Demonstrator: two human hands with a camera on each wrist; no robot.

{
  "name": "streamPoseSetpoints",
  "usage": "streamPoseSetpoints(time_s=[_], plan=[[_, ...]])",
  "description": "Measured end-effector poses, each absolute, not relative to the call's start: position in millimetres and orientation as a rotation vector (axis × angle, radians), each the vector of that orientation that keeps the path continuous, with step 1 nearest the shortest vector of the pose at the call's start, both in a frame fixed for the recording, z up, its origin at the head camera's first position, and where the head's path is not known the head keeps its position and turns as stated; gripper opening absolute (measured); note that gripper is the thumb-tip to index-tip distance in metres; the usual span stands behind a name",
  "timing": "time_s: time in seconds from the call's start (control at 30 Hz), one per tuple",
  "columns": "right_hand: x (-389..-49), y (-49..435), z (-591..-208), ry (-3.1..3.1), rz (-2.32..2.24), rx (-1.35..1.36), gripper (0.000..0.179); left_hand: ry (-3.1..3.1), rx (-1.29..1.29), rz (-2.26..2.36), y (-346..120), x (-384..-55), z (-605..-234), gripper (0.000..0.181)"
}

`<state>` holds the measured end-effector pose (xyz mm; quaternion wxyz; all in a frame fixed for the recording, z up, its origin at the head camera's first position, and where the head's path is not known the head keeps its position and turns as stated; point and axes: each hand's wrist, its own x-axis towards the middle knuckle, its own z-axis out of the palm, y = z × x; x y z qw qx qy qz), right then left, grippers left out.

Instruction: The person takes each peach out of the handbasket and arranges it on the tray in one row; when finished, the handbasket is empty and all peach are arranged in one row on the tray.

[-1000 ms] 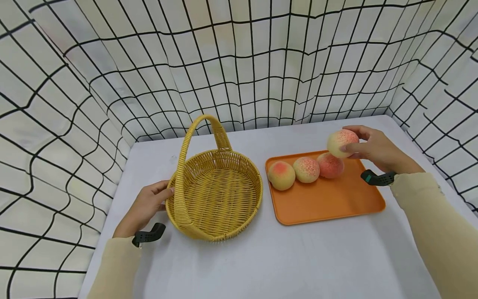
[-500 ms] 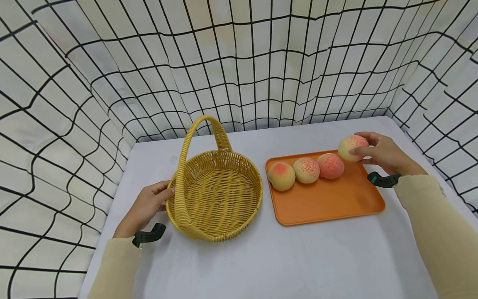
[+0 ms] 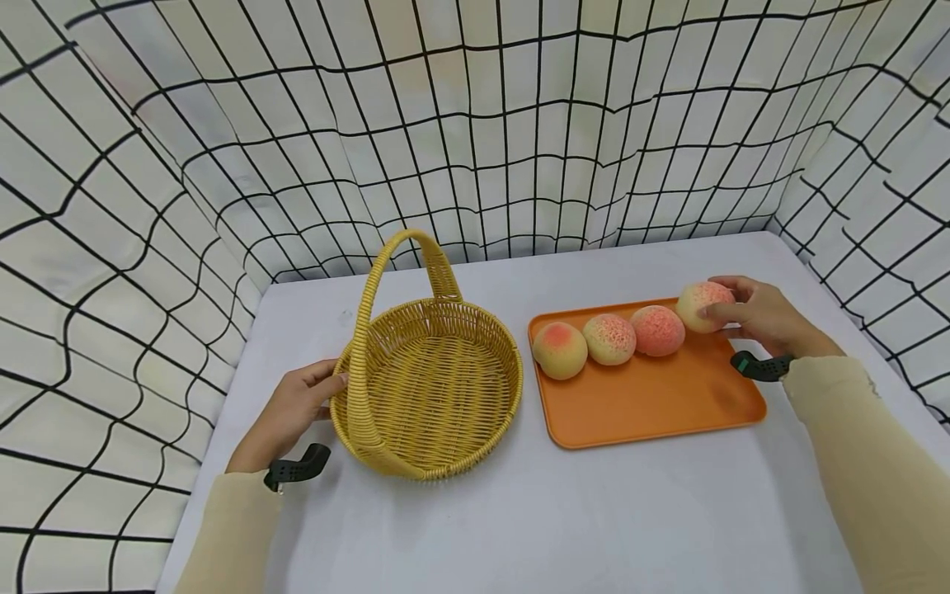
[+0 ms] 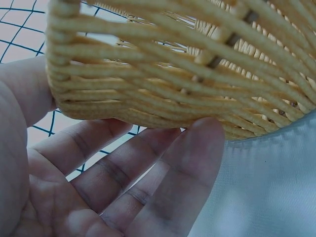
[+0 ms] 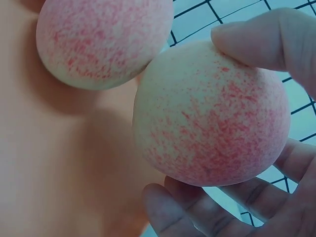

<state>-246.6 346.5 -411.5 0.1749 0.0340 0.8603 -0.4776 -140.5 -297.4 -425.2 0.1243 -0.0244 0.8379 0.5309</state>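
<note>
At the left, my left hand [image 3: 295, 406] holds the side of a yellow woven basket [image 3: 499, 412] with a tall handle. Its thumb lies at the rim and its fingers [image 4: 190, 173] reach beneath the wicker. My right hand [image 3: 768, 318] grips a pale peach with pink speckles [image 3: 701, 304] over the far right part of an orange tray [image 3: 638, 408]. The right wrist view has the thumb on one side of that peach [image 5: 212, 118] and curled fingers on the other. Close to it sits a redder peach [image 3: 657, 330]; whether the held peach touches the tray, I cannot tell.
Left of the redder peach, a speckled peach [image 3: 609, 339] and a yellow peach with a red top [image 3: 560, 351] continue the row along the tray's far side. A white-covered table [image 3: 475, 536] carries everything. White walls with a black grid [image 3: 519, 124] enclose the back and sides.
My right hand has moved the held peach rightward and down, from above the redder peach to the tray's far right corner. The left hand and basket have stayed put.
</note>
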Motion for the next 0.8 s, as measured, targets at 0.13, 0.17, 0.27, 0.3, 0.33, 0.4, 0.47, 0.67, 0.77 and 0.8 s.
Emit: streamPoseSetpoints(time_s=[0.13,0.17,0.27,0.3,0.33,0.4,0.47,0.67,0.77,0.8], plan=[[-245,348,-416,2.434,-1.353,0.087,0.081,2.443,-0.076,1.539,-297,-141,-425,0.049],[-244,349,-417,2.434,-1.348,0.085,0.081,2.441,-0.077,1.540,-297,-141,-425,0.049],[-244,350,-420,2.437,-1.331,0.088,0.081,2.435,-0.077,1.545,-297,-141,-425,0.049],[-243,350,-421,2.441,-1.322,0.090,0.081,2.435,-0.076,1.547,-297,-141,-425,0.049],[-243,350,-422,2.446,-1.315,0.092,0.082,2.435,-0.075,1.547,-297,-141,-425,0.049],[-243,350,-422,2.458,-1.300,0.095,0.083,2.437,-0.073,1.549,-297,-141,-425,0.049],[-243,349,-422,2.473,-1.282,0.095,0.083,2.440,-0.070,1.550,-297,-141,-425,0.049],[-243,349,-422,2.502,-1.219,0.103,0.084,2.438,-0.070,1.557,-298,-140,-426,0.049],[-242,350,-423,2.508,-1.205,0.099,0.084,2.441,-0.070,1.555,-298,-140,-426,0.049],[-242,350,-423,2.511,-1.201,0.095,0.084,2.442,-0.069,1.553,-298,-141,-426,0.049]])
